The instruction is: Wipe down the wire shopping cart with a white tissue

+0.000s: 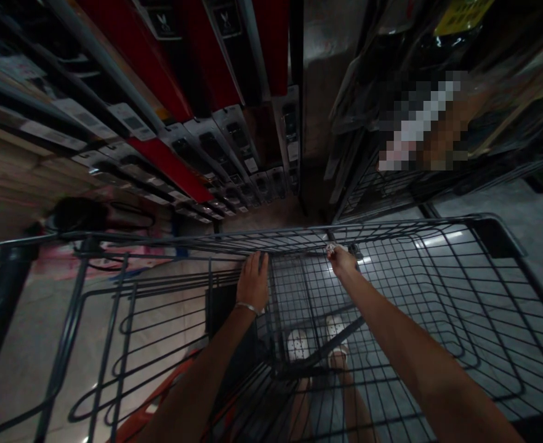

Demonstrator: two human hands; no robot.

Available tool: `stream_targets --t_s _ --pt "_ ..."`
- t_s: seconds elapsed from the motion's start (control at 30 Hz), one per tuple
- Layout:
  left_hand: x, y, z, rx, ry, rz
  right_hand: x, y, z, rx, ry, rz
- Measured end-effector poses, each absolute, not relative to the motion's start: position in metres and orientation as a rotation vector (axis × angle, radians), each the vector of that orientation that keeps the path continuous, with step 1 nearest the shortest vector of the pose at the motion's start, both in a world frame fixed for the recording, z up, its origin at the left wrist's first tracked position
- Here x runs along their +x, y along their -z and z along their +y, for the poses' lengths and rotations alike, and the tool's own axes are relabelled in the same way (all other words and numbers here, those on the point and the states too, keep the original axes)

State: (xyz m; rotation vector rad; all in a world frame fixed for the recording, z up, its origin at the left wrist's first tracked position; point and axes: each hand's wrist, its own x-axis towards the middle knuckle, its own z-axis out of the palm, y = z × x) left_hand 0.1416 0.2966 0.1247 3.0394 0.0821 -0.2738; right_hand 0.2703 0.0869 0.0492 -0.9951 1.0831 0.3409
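Note:
A dark wire shopping cart [391, 243] stretches across the view below me. My left hand [252, 286], with a thin bracelet at the wrist, reaches over the cart near its seat section, its fingers stretched toward the far rim and lying by the wires. Farther right, my right hand [344, 261] is closed near the far side wall of the basket. A small pale, crumpled-looking thing [331, 249] shows at its fingertips; its kind cannot be made out. The cart's dark handle [4, 307] lies at the left.
Beyond the cart, hanging packaged goods [211, 144] cover a shelf rack with red panels [165, 163]. Wrapped goods [368, 80] hang at the upper right, part of them pixelated. Pale shoes [298, 346] show through the basket wires on a shiny floor [36, 344]. An orange-red part [165, 394] lies under the cart.

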Motion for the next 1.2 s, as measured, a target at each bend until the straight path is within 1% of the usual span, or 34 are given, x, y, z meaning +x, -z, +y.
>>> stream_targets --t_s 0.13,0.27,0.37,0.6,0.8,0.93,1.2 --pt "0.147 -0.133 0.300 3.025 0.202 0.147 0.260 -0.053 0.113 -1.010 -0.434 1.094" --pt "0.148 -0.134 0.308 2.953 0.226 0.087 0.253 -0.065 0.156 -0.981 -0.516 1.044" --pt "0.150 -0.133 0.313 2.926 0.231 0.063 0.250 -0.075 0.177 -0.965 -0.518 1.015" --pt "0.163 -0.135 0.307 2.856 0.170 0.154 0.239 -0.113 0.190 -0.907 -0.489 0.881" --pt "0.167 -0.140 0.307 2.814 0.167 0.177 0.228 -0.138 0.231 -0.851 -0.473 0.833" --pt "0.168 -0.142 0.310 2.791 0.176 0.186 0.224 -0.125 0.248 -0.860 -0.453 0.920" --pt "0.167 -0.145 0.308 2.753 0.179 0.174 0.223 -0.073 0.262 -0.969 -0.477 1.024"
